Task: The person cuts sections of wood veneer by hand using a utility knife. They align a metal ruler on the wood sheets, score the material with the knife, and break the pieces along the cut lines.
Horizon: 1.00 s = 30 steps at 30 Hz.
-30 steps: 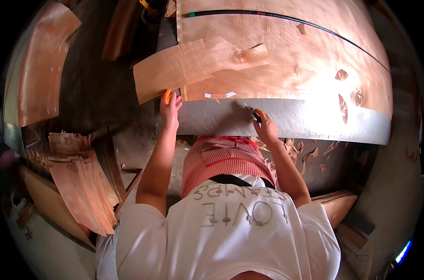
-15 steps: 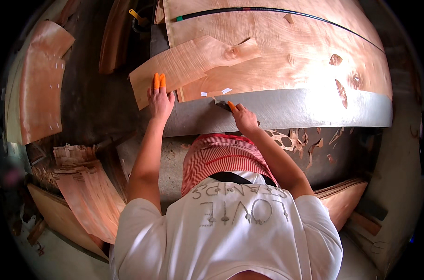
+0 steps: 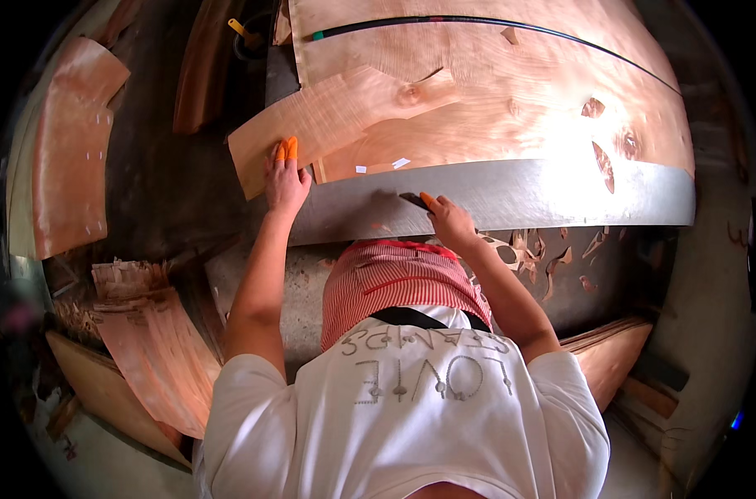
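Observation:
My left hand [image 3: 287,185] lies with straight fingers on the lower left part of a loose wood veneer piece [image 3: 336,112]. Orange finger covers sit on two of its fingertips. The piece rests partly over a large veneer sheet [image 3: 486,91], its left end past the sheet's edge. My right hand [image 3: 454,223] is closed around a dark knife [image 3: 413,200], its tip pointing left above the grey metal strip [image 3: 519,195] along the near edge. An orange cover shows on a right finger too. The knife is apart from the veneer.
A long dark rod [image 3: 478,20] lies across the sheet. Two white tape bits [image 3: 401,163] are near its front edge. Veneer offcuts [image 3: 553,266] lie beyond the strip at right. More veneer stands at left [image 3: 70,158] and lower left [image 3: 158,333].
My right hand has drawn the knife to the right and slightly nearer, away from the veneer edge. A small scrap at the knife tip has dropped toward the strip's near edge. My left hand stays.

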Tool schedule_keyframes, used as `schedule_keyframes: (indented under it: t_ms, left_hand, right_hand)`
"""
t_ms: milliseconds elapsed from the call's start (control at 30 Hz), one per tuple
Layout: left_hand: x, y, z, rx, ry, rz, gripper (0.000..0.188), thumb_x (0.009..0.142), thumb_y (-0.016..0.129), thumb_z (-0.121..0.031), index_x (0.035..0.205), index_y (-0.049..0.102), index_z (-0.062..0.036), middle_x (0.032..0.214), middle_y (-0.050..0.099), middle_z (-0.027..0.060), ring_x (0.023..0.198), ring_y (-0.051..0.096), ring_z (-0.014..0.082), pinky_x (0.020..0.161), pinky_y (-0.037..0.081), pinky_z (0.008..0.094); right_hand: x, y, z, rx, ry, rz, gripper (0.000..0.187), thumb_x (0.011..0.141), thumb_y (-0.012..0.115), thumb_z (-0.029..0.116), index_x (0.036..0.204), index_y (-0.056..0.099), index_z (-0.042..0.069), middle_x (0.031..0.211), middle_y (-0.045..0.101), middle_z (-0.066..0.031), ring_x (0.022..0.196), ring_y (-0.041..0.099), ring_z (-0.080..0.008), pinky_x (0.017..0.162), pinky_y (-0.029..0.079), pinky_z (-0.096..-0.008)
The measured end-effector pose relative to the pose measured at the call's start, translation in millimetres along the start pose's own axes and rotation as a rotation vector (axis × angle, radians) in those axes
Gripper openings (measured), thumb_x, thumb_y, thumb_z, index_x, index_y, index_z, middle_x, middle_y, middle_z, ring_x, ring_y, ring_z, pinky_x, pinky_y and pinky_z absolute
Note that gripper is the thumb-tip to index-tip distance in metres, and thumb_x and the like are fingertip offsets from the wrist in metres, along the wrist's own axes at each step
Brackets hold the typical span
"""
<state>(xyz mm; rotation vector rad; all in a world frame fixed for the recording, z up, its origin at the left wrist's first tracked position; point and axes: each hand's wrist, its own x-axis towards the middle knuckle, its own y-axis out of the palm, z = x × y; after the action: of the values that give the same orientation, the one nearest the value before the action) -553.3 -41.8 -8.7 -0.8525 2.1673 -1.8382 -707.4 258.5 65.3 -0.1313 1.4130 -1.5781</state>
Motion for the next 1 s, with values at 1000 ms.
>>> schedule_keyframes:
  t_ms: [1000]
  left_hand:
    - [67,-99,-17,-0.151,-0.082,-0.23,0.017,0.081,0.056,-0.016,0.09,0.062,-0.0039,0.084,0.062,0.0135,0.075,0.06,0.0311,0.065,0.049,0.0388]
  right_hand:
    - [16,-11,-39,0.255,0.01,-0.504,0.04,0.083,0.053,0.016,0.123,0.048,0.015,0.096,0.056,-0.0123,0.083,0.057,-0.0342,0.069,0.048,-0.0425]
